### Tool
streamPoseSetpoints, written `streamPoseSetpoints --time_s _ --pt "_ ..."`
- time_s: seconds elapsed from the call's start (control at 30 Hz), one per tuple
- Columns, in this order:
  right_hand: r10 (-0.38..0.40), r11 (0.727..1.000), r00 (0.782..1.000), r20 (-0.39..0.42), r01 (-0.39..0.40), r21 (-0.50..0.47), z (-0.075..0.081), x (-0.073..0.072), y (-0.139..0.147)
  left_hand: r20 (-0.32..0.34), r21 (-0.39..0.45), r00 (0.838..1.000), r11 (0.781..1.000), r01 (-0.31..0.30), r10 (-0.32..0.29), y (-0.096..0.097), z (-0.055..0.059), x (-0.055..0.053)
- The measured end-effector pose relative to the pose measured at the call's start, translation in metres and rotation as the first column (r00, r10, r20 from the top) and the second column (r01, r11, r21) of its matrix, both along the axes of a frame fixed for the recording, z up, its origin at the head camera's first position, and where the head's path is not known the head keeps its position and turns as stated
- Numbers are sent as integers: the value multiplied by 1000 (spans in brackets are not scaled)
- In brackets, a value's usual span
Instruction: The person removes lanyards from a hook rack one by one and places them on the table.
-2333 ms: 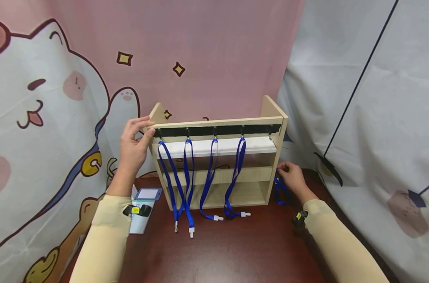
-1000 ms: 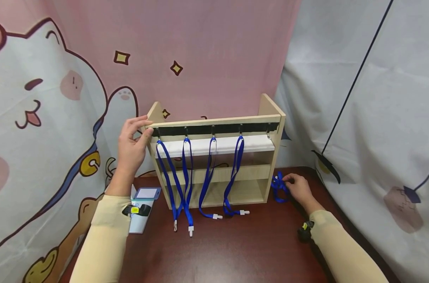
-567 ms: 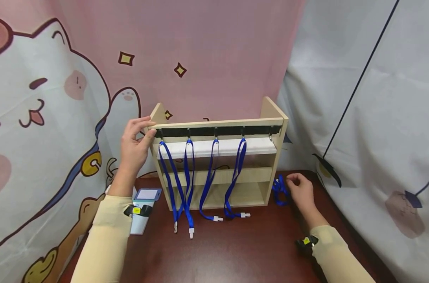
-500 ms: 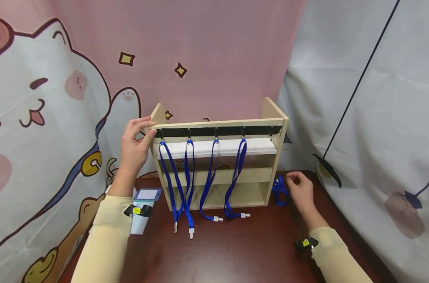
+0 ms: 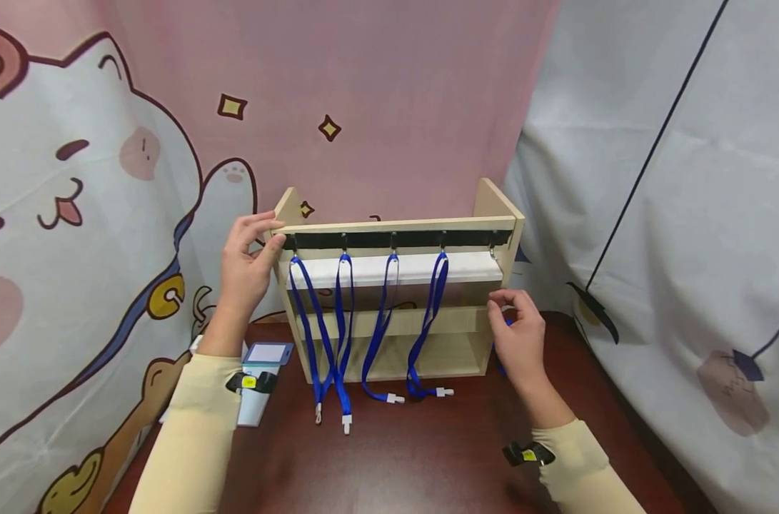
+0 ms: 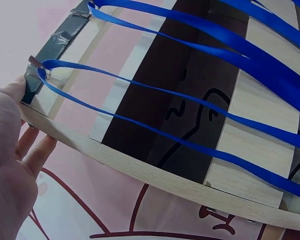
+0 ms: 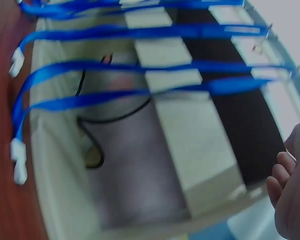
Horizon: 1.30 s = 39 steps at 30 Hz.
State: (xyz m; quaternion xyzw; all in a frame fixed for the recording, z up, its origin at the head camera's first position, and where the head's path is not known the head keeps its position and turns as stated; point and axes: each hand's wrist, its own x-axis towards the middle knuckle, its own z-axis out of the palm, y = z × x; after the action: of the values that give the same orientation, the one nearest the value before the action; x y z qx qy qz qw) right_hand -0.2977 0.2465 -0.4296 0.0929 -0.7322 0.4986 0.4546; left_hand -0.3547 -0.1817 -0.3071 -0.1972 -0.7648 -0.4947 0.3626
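Note:
My left hand [image 5: 246, 268] grips the upper left corner of a light wooden shelf [image 5: 395, 325], thumb on the front; the left wrist view shows fingers behind the side panel. Four hooks on its black strip [image 5: 370, 240] carry blue lanyards [image 5: 434, 293], white clips [image 5: 445, 392] hanging at table level. The fifth hook [image 5: 493, 251], at the right, has no lanyard. My right hand [image 5: 523, 339] is by the shelf's right side panel, fingers loosely bent and apart from the thumb, nothing visible between them. Behind it, another blue lanyard [image 5: 501, 364] is mostly hidden.
Badge holders [image 5: 255, 400] lie on the dark red table [image 5: 395, 457] left of the shelf, partly hidden by my left forearm. A pink printed curtain [image 5: 389, 93] hangs behind the shelf, with a grey one [image 5: 620, 178] at the right.
My right hand has left the loose blue lanyard on the table and moved left and forward to the shelf's right side. The left hand keeps its grip on the corner.

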Motion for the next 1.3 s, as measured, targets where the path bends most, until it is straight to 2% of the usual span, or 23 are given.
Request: streamPoseSetpoints --time_s 0.1,0.27,0.5,0.8,0.9,1.07,1.3 --pt "23 1000 1000 4 -23 22 2 -7 -5 5 3 1000 1000 -3 3 0 0 0" --pt "62 998 998 30 -62 25 17 -6 -21 4 3 1000 1000 0 0 0 0 0" --pt "93 993 995 -18 -92 69 37 -12 -44 13 7 1000 1000 3 -3 3 6 11" --pt "114 993 993 -30 -114 -8 53 -19 -65 9 5 1000 1000 5 -5 6 8 14" --pt "116 992 993 -33 -117 -39 60 -17 -71 6 8 1000 1000 7 -7 6 8 14" --pt "118 991 993 -28 -119 -64 75 -3 -80 3 9 1000 1000 8 -8 5 6 12" --pt "113 991 991 -65 -118 -70 82 3 -82 3 8 1000 1000 2 -2 1 0 2"
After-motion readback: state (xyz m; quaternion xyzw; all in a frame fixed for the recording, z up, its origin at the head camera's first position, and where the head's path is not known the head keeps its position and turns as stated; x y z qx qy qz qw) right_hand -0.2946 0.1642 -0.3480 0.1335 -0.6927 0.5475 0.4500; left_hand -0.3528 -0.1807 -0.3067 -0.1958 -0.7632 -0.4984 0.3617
